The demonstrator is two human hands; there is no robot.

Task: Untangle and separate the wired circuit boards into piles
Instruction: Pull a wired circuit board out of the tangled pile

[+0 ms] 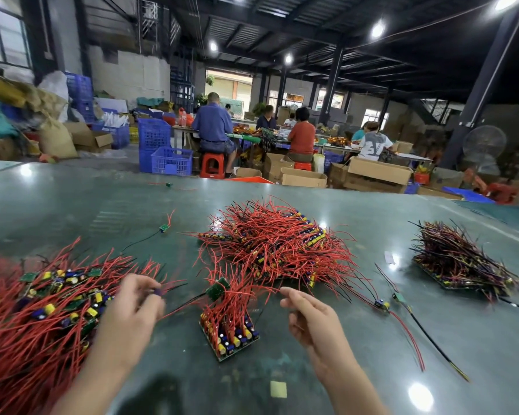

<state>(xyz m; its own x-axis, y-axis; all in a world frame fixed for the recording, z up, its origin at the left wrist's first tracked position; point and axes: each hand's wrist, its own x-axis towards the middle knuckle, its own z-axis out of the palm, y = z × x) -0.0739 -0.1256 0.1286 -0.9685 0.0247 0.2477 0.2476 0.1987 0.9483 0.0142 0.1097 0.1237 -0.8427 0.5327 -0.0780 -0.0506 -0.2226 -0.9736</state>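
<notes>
A single wide-angle view from the person's head looks forward and down across a glossy dark green tabletop [72, 205], close enough that both forearms enter from the bottom edge. The left hand [132, 307] and right hand [309, 316] sit low and near the centre. The lens bends the far table edge and leaning dark steel pillars [489, 85], and it takes in the hall beyond, where seated workers [213, 127] appear small and somewhat blurred, probably well away.

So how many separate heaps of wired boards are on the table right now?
4: a spread heap at the left, a small upright stack between the hands, a big tangle mid-table, a dark heap far right. Loose singles lie around too.
</notes>
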